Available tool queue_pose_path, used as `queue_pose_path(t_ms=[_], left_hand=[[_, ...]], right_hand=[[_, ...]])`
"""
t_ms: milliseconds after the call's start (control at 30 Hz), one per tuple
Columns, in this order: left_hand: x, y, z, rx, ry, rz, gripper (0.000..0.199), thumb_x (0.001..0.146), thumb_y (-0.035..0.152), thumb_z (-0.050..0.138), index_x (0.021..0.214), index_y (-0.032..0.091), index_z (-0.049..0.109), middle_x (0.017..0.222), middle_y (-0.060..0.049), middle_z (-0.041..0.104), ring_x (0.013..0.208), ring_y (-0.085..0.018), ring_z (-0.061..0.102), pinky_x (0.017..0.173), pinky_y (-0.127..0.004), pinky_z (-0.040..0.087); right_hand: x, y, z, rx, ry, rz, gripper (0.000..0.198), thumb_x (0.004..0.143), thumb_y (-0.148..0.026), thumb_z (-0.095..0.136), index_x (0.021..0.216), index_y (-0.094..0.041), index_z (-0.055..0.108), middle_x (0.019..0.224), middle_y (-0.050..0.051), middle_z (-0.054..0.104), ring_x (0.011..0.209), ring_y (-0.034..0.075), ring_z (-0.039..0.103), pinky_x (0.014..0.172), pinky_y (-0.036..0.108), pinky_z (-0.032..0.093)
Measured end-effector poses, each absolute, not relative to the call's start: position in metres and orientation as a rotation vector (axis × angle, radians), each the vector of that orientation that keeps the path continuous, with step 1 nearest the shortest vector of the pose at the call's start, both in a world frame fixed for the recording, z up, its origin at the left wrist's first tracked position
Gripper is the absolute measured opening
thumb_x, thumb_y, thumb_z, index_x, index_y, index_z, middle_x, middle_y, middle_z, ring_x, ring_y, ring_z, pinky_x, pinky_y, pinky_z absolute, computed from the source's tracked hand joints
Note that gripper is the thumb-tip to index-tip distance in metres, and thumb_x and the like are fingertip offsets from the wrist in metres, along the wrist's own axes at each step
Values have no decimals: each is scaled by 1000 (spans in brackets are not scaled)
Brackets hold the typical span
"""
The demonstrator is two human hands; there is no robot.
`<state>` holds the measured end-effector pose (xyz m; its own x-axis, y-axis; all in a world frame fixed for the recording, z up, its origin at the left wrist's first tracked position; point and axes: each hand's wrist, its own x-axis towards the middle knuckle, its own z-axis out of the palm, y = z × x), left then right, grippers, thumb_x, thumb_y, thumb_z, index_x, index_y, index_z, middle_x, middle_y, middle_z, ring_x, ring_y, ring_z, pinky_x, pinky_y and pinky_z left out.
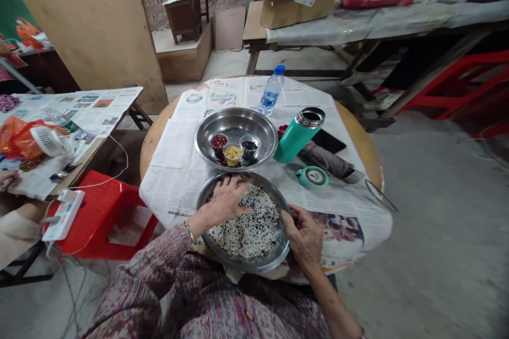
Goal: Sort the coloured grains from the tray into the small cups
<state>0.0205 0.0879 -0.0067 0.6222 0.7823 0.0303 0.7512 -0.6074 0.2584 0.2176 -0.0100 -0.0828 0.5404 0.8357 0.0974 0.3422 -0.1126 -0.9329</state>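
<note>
Mixed white, black and yellow grains (254,222) lie spread in a steel basin (284,259) at the table's near edge. My left hand (225,198) rests on the grains at the left, fingers stretched and spread. With my right hand (305,235) I grip the basin's right rim, thumb on the edge and fingers curled at the outside. A second, wider steel basin (202,143) stands just beyond. In it are small clear cups of red beans (219,141), yellow grains (233,153) and black beans (249,146), with a few loose red ones beside them.
A green thermos (296,140) without its lid, its green cap (313,176), a water bottle (272,91), a grey umbrella (328,160) and a dark phone (329,141) share the newspaper-covered round table (170,143). Left stands a red stool (119,217) with a power strip (63,215).
</note>
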Motion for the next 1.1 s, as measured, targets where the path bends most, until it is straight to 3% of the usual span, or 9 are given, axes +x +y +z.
queue_pose_path(t_ms=[33, 167, 333, 533, 633, 767, 900, 1033, 1100], left_hand=[[26, 88, -8, 2608, 1226, 164, 65, 78, 48, 77, 133, 25, 53, 134, -12, 51, 120, -34, 52, 96, -51, 49], [32, 83, -8, 2546, 1006, 26, 22, 91, 21, 60, 112, 24, 64, 112, -6, 62, 102, -23, 63, 84, -34, 53], [2, 46, 6, 2531, 861, -86, 10, 93, 21, 58, 98, 24, 66, 101, -3, 65, 93, -20, 65, 79, -30, 52], [-10, 12, 15, 2583, 677, -170, 17, 97, 22, 53, 107, 25, 66, 109, -3, 64, 93, -17, 64, 77, -27, 54], [-4, 21, 16, 2626, 934, -196, 21, 98, 20, 46, 111, 22, 63, 118, -6, 60, 98, -21, 62, 73, -30, 54], [-3, 43, 16, 2587, 1245, -79, 18, 96, 29, 54, 111, 21, 60, 120, -8, 55, 111, -23, 54, 85, -34, 53], [2, 56, 9, 2591, 1227, -5, 58, 81, 38, 75, 133, 26, 50, 135, -10, 47, 122, -31, 46, 95, -44, 50], [17, 65, 0, 2505, 1060, -58, 27, 90, 19, 60, 117, 21, 63, 119, -7, 57, 111, -24, 55, 97, -37, 49], [20, 69, -1, 2436, 997, -104, 22, 89, 11, 55, 106, 18, 66, 108, -7, 63, 103, -21, 59, 98, -34, 48]], right_hand=[[218, -10, -83, -1697, -999, 569, 43, 79, -52, 63, 102, -16, 70, 91, 10, 75, 80, 23, 69, 78, 36, 53], [218, -10, -82, -1695, -1012, 571, 42, 80, -52, 62, 101, -16, 70, 90, 9, 75, 81, 23, 68, 79, 36, 53], [217, -10, -82, -1694, -1004, 588, 41, 81, -50, 62, 102, -16, 70, 90, 9, 75, 79, 23, 68, 78, 35, 53], [220, -10, -87, -1710, -1022, 556, 41, 81, -50, 62, 103, -16, 70, 91, 9, 76, 80, 22, 68, 76, 35, 53], [220, -11, -88, -1696, -1021, 555, 42, 80, -51, 63, 103, -16, 70, 91, 9, 76, 79, 22, 68, 75, 35, 54], [220, -10, -87, -1690, -1000, 579, 43, 79, -51, 63, 103, -16, 70, 91, 10, 76, 79, 23, 69, 77, 36, 54], [219, -10, -82, -1708, -1005, 549, 42, 77, -51, 63, 100, -17, 71, 90, 9, 76, 79, 24, 69, 78, 37, 54], [218, -10, -78, -1707, -1010, 548, 40, 77, -50, 63, 98, -17, 71, 87, 8, 76, 78, 23, 68, 77, 36, 54], [218, -10, -79, -1699, -1004, 564, 41, 78, -51, 63, 99, -17, 71, 89, 8, 75, 79, 23, 68, 77, 36, 53]])
